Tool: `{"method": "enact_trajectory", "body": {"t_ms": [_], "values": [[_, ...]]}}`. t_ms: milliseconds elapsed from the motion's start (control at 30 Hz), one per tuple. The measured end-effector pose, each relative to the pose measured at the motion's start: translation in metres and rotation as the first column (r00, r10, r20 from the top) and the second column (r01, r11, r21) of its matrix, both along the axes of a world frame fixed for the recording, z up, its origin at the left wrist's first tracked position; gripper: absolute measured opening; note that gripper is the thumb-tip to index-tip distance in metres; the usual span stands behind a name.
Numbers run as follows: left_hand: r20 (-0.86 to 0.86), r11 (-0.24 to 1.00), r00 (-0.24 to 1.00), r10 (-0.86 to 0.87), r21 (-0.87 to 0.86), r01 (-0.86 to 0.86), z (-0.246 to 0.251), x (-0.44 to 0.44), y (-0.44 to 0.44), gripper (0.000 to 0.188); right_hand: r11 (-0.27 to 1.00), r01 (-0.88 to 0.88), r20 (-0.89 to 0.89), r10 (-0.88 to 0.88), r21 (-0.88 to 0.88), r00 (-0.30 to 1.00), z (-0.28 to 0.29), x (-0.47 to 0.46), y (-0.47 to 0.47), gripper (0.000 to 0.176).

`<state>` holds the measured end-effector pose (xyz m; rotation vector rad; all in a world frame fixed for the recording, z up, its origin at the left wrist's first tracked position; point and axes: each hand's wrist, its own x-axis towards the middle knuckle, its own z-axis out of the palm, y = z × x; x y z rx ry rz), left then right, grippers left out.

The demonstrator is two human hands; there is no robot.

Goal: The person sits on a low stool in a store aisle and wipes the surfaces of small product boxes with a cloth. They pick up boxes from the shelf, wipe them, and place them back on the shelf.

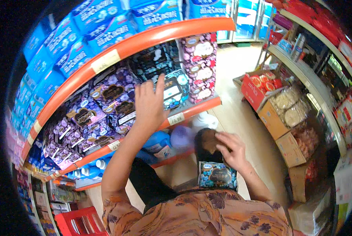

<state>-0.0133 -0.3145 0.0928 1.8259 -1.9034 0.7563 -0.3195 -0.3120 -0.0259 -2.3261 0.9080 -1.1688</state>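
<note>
My left hand (150, 101) reaches onto the shelf, fingers stretched out and thumb spread. It rests against the left end of a teal floral soft pack (177, 88), whose near part it covers; no grip around the pack shows. My right hand (232, 147), slightly blurred, hovers beside my bent knee (207, 141) with its fingers loosely curved and nothing seen in them. On my lap lies another dark teal floral pack (218, 175), below the right hand. Purple floral packs (114, 91) are stacked left of my left hand, and dark packs (152, 60) stand behind it.
An orange shelf edge (164, 32) curves above, carrying blue packs (155, 14). Pink floral packs (201, 70) stand at the shelf's right end. Bottles (156, 141) sit on the lower shelf. Across the aisle are open cartons (277, 116) of goods. A red plastic stool (78, 222) is lower left.
</note>
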Motion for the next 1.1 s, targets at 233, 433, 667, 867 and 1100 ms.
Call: {"method": "enact_trajectory", "body": {"t_ms": [233, 433, 667, 867, 1100], "values": [[-0.971, 0.663, 0.209, 0.114, 0.231, 0.712, -0.008, -0.040, 0.029, 0.112, 0.596, -0.328, 0.601, -0.342, 0.733, 0.722, 0.002, 0.000, -0.048, 0.047], [-0.906, 0.525, -0.043, 0.421, 0.205, 0.826, -0.029, -0.073, 0.007, 0.101, 0.051, -0.754, 0.662, -0.519, 0.655, 0.540, -0.007, 0.013, -0.043, 0.063], [-0.917, 0.466, -0.110, 0.384, 0.089, 0.880, -0.059, -0.078, -0.014, 0.104, 0.111, -0.771, 0.660, -0.602, 0.627, 0.451, -0.016, 0.000, -0.037, 0.056], [-0.933, 0.384, -0.208, 0.294, -0.084, 0.919, -0.090, -0.079, 0.001, 0.134, 0.044, -0.773, 0.586, -0.679, 0.633, 0.442, -0.044, -0.005, -0.034, 0.057], [-0.976, 0.466, -0.175, 0.130, -0.095, 0.879, -0.111, -0.105, 0.057, 0.125, -0.001, -0.910, 0.710, -0.626, 0.414, 0.324, -0.060, -0.012, -0.021, 0.038]]}}
